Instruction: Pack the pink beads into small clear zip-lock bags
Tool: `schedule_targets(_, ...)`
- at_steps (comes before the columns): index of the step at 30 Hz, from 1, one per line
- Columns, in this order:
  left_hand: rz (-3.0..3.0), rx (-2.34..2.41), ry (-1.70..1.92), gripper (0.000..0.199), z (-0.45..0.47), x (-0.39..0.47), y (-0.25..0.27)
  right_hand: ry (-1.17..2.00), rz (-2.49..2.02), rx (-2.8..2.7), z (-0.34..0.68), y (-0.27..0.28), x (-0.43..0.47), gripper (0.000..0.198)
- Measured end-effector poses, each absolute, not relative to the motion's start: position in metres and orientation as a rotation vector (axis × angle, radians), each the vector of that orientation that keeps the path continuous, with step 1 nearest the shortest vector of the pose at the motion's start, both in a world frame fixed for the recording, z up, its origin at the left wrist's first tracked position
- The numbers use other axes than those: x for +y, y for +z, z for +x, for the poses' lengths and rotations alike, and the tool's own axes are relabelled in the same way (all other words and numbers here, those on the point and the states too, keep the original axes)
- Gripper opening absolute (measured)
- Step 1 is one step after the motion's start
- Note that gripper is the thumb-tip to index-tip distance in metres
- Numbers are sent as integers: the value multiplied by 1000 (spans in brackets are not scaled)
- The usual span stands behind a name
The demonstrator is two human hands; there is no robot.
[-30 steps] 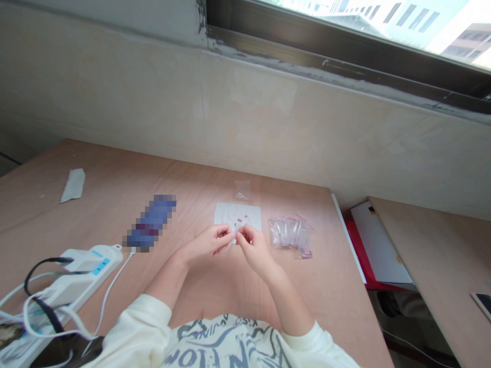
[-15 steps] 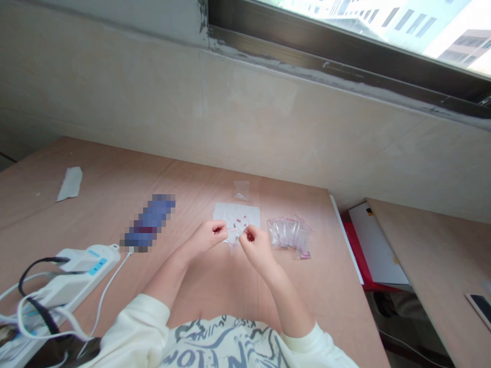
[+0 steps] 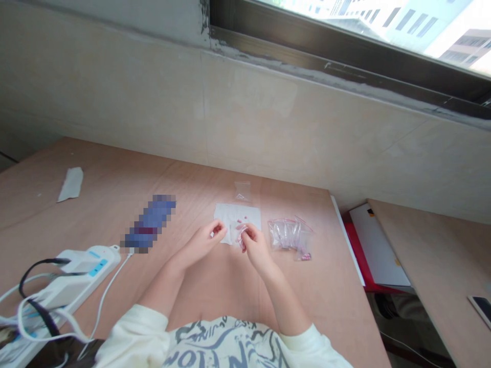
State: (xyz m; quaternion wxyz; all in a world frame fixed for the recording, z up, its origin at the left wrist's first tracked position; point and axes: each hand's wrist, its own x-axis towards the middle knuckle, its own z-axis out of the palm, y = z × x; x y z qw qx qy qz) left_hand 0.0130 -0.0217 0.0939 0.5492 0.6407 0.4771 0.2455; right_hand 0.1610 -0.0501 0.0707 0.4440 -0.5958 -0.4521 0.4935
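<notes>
My right hand (image 3: 257, 246) is closed in a pinch on a small looped strand (image 3: 241, 237) that shows pinkish-red and clear parts; its exact make is too small to tell. Just to the left, my left hand (image 3: 209, 237) has thumb and finger pressed together, and whatever is between them cannot be made out. Both hands hover at the near edge of a white sheet of paper (image 3: 224, 210). On that paper lie several small pink beads (image 3: 239, 221), partly covered by my right hand.
Right of the paper lie clear zip bags (image 3: 282, 232), one with pink pieces (image 3: 306, 256) inside. A small clear bag (image 3: 242, 190) lies behind the paper. At left are a blurred-out phone (image 3: 150, 223), a power strip (image 3: 90, 273) with cables, and a paper scrap (image 3: 71, 184).
A thin strand ran between both hands before; now a loop hangs at my right fingers. My right hand has turned, and my left fingers have loosened slightly from their curl.
</notes>
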Motion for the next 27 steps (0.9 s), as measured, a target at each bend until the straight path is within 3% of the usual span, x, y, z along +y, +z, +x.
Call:
schedule_targets(8, 1118, 991, 487, 40, -8, -25, 54, 1587, -1190, -912, 156, 71, -49, 13)
schedule_targets(13, 1008, 891, 537, 31, -10, -25, 48, 1627, -1151, -894, 154, 60, -45, 17)
schedule_targets(20, 1016, 1086, 659, 31, -16, -18, 34, 1316, -1550, -705, 153, 29, -40, 21)
schedule_targets(27, 1011, 1232, 730, 34, -21, -16, 21, 1126, -1632, -1045, 152, 15, -47, 18)
